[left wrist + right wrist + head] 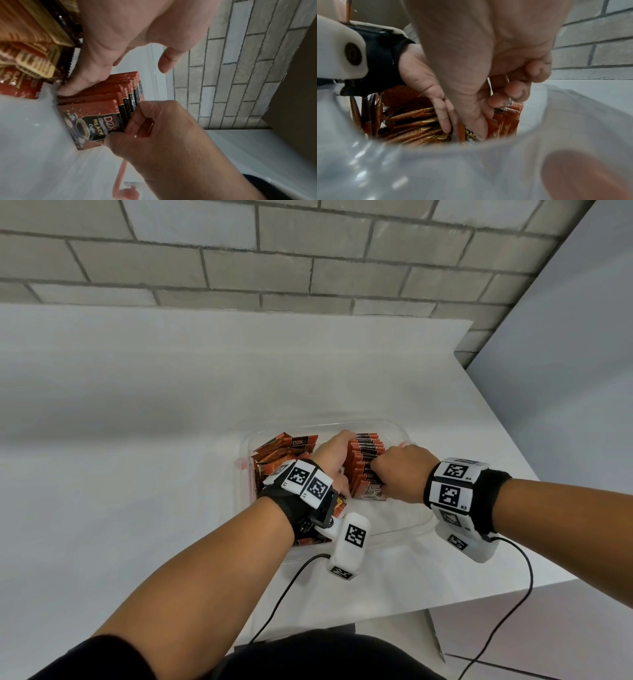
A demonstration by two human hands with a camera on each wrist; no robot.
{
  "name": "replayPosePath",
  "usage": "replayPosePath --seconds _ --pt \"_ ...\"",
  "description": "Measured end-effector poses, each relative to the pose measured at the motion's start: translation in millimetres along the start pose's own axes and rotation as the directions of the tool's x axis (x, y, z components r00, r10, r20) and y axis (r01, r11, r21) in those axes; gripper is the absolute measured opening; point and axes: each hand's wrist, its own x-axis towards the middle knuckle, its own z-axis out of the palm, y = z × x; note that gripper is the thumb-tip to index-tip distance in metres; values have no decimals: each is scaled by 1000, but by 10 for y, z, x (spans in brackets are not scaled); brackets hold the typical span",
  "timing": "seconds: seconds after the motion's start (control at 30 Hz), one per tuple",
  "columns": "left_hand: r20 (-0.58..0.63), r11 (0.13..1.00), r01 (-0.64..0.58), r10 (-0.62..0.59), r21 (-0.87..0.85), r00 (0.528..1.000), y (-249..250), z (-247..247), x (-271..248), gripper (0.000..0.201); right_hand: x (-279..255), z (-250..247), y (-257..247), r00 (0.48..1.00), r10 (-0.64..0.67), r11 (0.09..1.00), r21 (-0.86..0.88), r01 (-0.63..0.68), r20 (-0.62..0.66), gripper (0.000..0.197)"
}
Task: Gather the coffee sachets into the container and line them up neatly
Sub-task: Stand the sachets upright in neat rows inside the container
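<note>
Currently both hands are down inside the clear, shallow rectangular plastic container (390,520), which sits on the white tabletop (137,446) toward its near right edge. A row of red-and-black foil coffee sachets (364,455) stands on edge in the middle of the container, packed face to face and running from near to far. The front sachet (96,121) shows a coffee-cup picture and the print "D2X … BLACK Coffee" (the word between is too blurred to read). Left hand (334,455): fingers straight and together, laid against the left flank of the row, fingertips (72,86) down at the container floor, thumb spread clear of the sachets. Right hand (400,474): fingers curled over the edges of the nearest sachets, thumb (116,139) pressed on the face of the front sachet, so the near end of the row is pinched between them. A loose heap of orange-red sachets (281,451) lies tilted and overlapping in the left part of the container, just beside the back of the left hand. A pale pink clip (240,463) sits on the container's left rim. Both wrists carry white camera units with black-and-white square markers (310,481), each trailing a black cable (284,587). A grey brick wall (274,261) backs the table.
</note>
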Motion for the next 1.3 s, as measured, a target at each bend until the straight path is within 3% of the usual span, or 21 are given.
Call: replayPosePath --seconds 0.63,0.87,1.3 --pt "23 999 39 -39 26 999 -4 -12 56 30 -23 15 48 999 24 992 124 -21 -23 29" --pt "15 1000 -15 15 15 1000 -22 -33 75 26 1 33 63 999 26 992 123 -22 -37 34" --pt "36 1000 -11 10 22 999 -29 -65 116 20 -25 33 84 997 57 985 167 -48 -47 41"
